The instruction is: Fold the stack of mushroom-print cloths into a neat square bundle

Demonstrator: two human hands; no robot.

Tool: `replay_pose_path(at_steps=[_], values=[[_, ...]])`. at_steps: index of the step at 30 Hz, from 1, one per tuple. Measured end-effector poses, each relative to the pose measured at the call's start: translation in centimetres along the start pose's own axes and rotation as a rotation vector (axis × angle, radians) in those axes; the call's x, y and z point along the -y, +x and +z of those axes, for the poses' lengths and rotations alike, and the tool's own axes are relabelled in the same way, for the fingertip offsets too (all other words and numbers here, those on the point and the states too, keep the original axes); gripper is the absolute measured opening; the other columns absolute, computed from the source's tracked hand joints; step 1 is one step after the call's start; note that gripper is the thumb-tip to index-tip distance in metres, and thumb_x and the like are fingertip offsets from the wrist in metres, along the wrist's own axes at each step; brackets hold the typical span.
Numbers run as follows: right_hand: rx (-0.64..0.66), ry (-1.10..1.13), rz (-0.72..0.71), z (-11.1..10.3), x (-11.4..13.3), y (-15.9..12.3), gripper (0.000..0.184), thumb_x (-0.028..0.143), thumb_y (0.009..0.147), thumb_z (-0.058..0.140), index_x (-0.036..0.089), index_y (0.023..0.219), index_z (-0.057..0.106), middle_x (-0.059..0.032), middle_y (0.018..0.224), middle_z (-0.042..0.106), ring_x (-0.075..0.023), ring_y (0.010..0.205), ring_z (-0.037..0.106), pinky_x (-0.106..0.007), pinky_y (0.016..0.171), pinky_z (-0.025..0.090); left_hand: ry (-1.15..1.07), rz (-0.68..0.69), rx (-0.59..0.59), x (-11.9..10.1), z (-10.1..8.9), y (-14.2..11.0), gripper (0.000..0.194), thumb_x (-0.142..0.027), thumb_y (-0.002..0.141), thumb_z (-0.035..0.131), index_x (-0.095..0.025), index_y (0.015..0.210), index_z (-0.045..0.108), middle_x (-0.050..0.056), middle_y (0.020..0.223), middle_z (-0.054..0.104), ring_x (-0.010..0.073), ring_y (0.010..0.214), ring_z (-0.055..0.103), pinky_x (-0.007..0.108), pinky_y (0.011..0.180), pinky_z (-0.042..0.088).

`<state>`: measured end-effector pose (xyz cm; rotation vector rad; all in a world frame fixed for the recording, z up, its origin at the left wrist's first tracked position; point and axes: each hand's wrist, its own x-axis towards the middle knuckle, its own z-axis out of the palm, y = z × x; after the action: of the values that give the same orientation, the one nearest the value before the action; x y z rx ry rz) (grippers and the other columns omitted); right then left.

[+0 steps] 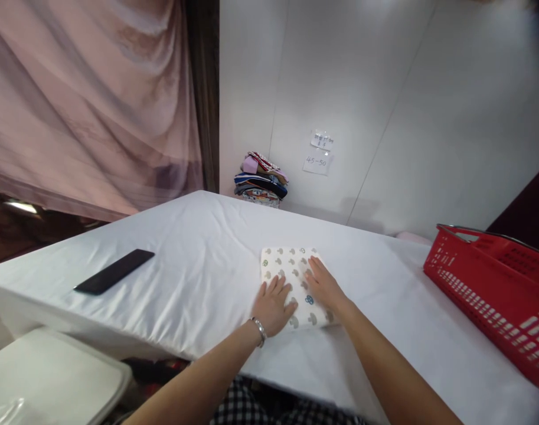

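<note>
A white folded cloth (pixel 291 268) with grey mushroom-like prints and a few coloured ones lies flat on the white-covered table (pixel 198 254). My left hand (pixel 273 304) rests palm down on its left part, fingers spread, a silver bracelet at the wrist. On the right side of the cloth lies my right hand (pixel 324 284), its fingers stretched out over the fabric. Neither hand grips anything. Parts of the cloth are hidden beneath both hands.
A flat black object (pixel 115 271) lies on the table's left. At the right edge stands a red plastic basket (pixel 486 295). Folded clothes (pixel 261 180) are stacked by the wall behind, near paper labels (pixel 317 162). A pale lid (pixel 52 378) is at lower left.
</note>
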<state>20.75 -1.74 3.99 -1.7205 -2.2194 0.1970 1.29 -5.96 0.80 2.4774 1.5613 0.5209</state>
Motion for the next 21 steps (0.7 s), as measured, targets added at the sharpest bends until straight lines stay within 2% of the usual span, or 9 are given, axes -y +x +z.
replay_pose_path(at_steps=[3,6,9,11,13,16,18,21], values=[[0.126,-0.068,0.054,0.9,-0.8,1.0,0.061,0.044,0.088,0.03,0.014,0.141,0.024,-0.0072,0.15,0.016,-0.0198,0.138,0.007,-0.04,0.109,0.011,-0.001,-0.003,0.028,-0.1,-0.3,-0.5,0.052,-0.046,0.088,0.034,-0.022,0.133,0.041,0.005,0.145,0.03,0.0238,0.136,0.017,0.05,0.109,0.016],[0.203,-0.122,0.126,1.7,-1.8,1.4,0.063,0.05,0.088,0.028,0.017,0.141,0.024,-0.0051,0.15,0.014,-0.0203,0.138,0.006,-0.044,0.109,0.007,-0.028,-0.006,0.098,-0.2,-1.2,-0.3,0.053,-0.048,0.086,0.036,-0.022,0.132,0.041,0.005,0.145,0.029,0.0246,0.135,0.019,0.052,0.107,0.018],[0.191,-0.145,0.115,2.0,-2.0,1.3,0.063,0.051,0.089,0.025,0.017,0.142,0.022,-0.0038,0.15,0.012,-0.0191,0.138,0.005,-0.044,0.109,0.005,-0.044,-0.028,0.128,-0.1,-2.0,1.8,0.052,-0.054,0.084,0.037,-0.025,0.126,0.048,0.007,0.142,0.035,0.0267,0.133,0.025,0.054,0.105,0.02],[0.179,-0.152,0.114,2.1,-2.0,1.2,0.062,0.051,0.089,0.024,0.018,0.142,0.022,-0.0035,0.15,0.012,-0.0188,0.138,0.005,-0.044,0.109,0.004,-0.022,-0.04,0.052,0.3,-2.2,4.2,0.054,-0.057,0.084,0.034,-0.025,0.124,0.05,0.007,0.142,0.036,0.0268,0.133,0.025,0.054,0.106,0.017],[0.177,-0.156,0.126,2.1,-1.9,1.1,0.062,0.052,0.089,0.023,0.019,0.142,0.022,-0.0036,0.15,0.013,-0.0187,0.138,0.005,-0.044,0.109,0.003,0.017,-0.05,-0.023,1.1,-2.0,6.9,0.057,-0.056,0.084,0.033,-0.023,0.129,0.045,0.008,0.145,0.031,0.0262,0.135,0.019,0.053,0.108,0.011],[0.19,-0.159,0.132,2.0,-2.0,1.0,0.062,0.052,0.089,0.021,0.019,0.142,0.021,-0.0035,0.15,0.012,-0.0185,0.138,0.005,-0.044,0.109,0.0,0.048,-0.169,0.025,2.7,-0.8,9.8,0.062,-0.054,0.084,0.032,-0.02,0.136,0.036,0.009,0.148,0.022,0.0271,0.137,0.012,0.053,0.108,0.008],[0.21,-0.163,0.138,1.8,-1.9,1.1,0.062,0.052,0.089,0.021,0.018,0.142,0.022,-0.004,0.15,0.012,-0.0194,0.138,0.006,-0.044,0.109,-0.001,0.04,-0.215,0.06,3.7,0.1,10.5,0.066,-0.055,0.084,0.028,-0.019,0.139,0.029,0.008,0.149,0.017,0.0274,0.137,0.009,0.053,0.107,0.008],[0.209,-0.19,0.142,1.5,-1.1,2.0,0.063,0.052,0.088,0.026,0.017,0.14,0.028,-0.0078,0.149,0.018,-0.0222,0.137,0.01,-0.046,0.108,-0.002,0.044,-0.204,0.057,4.3,1.1,10.5,0.069,-0.056,0.084,0.026,-0.017,0.141,0.026,0.007,0.15,0.014,0.0268,0.137,0.006,0.053,0.108,0.007]])
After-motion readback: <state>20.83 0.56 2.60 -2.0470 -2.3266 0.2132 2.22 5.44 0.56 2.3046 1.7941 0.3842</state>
